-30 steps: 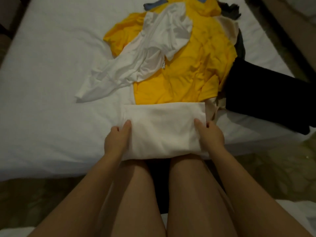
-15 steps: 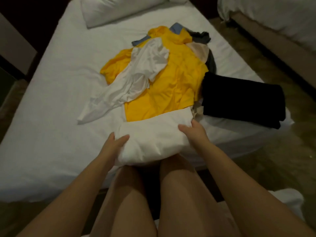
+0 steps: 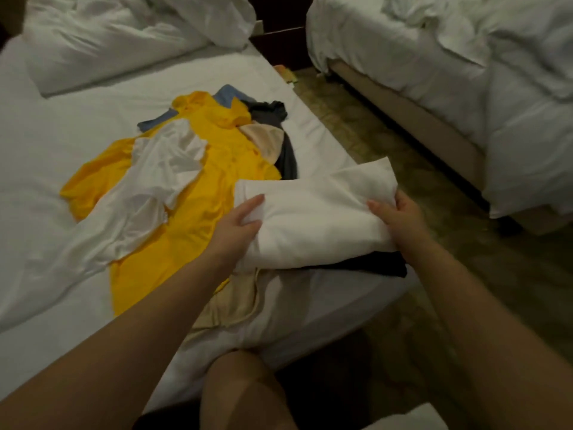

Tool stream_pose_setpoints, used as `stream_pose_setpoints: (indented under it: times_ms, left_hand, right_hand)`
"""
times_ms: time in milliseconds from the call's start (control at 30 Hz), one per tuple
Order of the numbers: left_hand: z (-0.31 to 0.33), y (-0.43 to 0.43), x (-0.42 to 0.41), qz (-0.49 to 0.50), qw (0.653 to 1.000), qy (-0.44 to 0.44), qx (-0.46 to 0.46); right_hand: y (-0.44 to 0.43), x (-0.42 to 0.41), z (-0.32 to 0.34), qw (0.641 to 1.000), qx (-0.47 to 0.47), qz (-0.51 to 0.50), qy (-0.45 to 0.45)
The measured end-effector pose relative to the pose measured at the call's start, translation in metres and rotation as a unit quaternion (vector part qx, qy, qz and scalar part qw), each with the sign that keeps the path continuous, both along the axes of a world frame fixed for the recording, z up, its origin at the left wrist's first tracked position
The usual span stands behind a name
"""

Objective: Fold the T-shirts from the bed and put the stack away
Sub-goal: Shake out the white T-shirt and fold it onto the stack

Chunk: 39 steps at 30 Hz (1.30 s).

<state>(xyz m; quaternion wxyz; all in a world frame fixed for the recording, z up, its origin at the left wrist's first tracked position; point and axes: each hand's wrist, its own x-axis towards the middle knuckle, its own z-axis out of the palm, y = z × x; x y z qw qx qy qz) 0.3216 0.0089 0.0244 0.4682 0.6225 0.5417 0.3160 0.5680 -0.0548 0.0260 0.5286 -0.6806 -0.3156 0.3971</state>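
A folded white T-shirt point(image 3: 313, 212) hangs just over the folded black T-shirt point(image 3: 372, 264) at the bed's right edge. My left hand point(image 3: 238, 221) grips its left end and my right hand point(image 3: 397, 214) grips its right end. To the left lies an unfolded yellow T-shirt point(image 3: 198, 193) with a crumpled white T-shirt point(image 3: 155, 187) across it. Blue point(image 3: 228, 94), dark grey point(image 3: 273, 113) and beige point(image 3: 266, 138) garments peek out behind the yellow one. Another beige garment point(image 3: 229, 302) lies under my left forearm.
The bed point(image 3: 62, 138) has a white sheet, with pillows point(image 3: 117, 35) at its head. A second bed point(image 3: 465, 72) stands to the right across a strip of patterned floor point(image 3: 387, 141). My knees point(image 3: 245, 392) are at the near bed edge.
Both hands have lifted the folded white T-shirt from in front of my knees and carried it right, over the black T-shirt. My view has swung up and to the right.
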Motion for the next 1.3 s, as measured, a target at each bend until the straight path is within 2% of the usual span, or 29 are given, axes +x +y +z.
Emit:
stream_pose_setpoints:
  times_ms: [200,300,433,500,600,667,700,767,800,900,1033,1100,1300]
  left_hand:
    - [-0.028,0.047,0.046,-0.053,0.997,0.046,0.030]
    - [-0.052,0.050,0.051,-0.061,0.996,0.070,0.005]
    - [-0.072,0.041,0.048,-0.026,0.996,0.069,-0.041]
    - [-0.073,0.042,0.050,-0.031,0.996,0.074,-0.044]
    - [-0.069,0.042,0.049,-0.038,0.995,0.090,-0.024]
    - [-0.065,0.040,0.048,-0.034,0.993,0.109,0.016]
    - [-0.062,0.038,0.047,-0.029,0.991,0.124,0.042]
    - [-0.056,0.032,0.041,-0.027,0.983,0.158,0.090]
    - [-0.054,0.028,0.038,-0.035,0.979,0.171,0.106]
    - [-0.049,0.016,0.027,-0.068,0.970,0.202,0.119]
    - [-0.045,0.016,0.009,-0.067,0.964,0.224,0.123]
    - [-0.042,0.021,-0.004,-0.047,0.963,0.235,0.123]
    - [-0.030,0.034,-0.045,-0.017,0.964,0.234,0.124]
  right_hand:
    - [0.016,0.040,-0.033,0.997,-0.051,-0.052,-0.039]
    - [0.015,0.043,-0.063,0.993,-0.079,-0.063,-0.057]
    - [0.010,0.044,-0.090,0.989,-0.120,-0.081,-0.018]
    - [0.012,0.047,-0.093,0.988,-0.127,-0.087,-0.027]
    - [0.013,0.044,-0.088,0.977,-0.153,-0.104,-0.106]
    - [0.010,0.037,-0.080,0.951,-0.159,-0.119,-0.235]
    - [0.010,0.032,-0.075,0.926,-0.149,-0.114,-0.328]
    - [0.013,0.020,-0.067,0.863,-0.124,-0.051,-0.487]
    - [0.018,0.013,-0.064,0.838,-0.124,0.007,-0.531]
    - [0.039,-0.003,-0.065,0.796,-0.181,0.161,-0.554]
    - [0.055,0.000,-0.067,0.801,-0.299,0.198,-0.479]
    - [0.058,-0.003,-0.060,0.793,-0.307,0.205,-0.485]
    - [0.092,-0.083,-0.028,0.795,-0.137,0.209,-0.552]
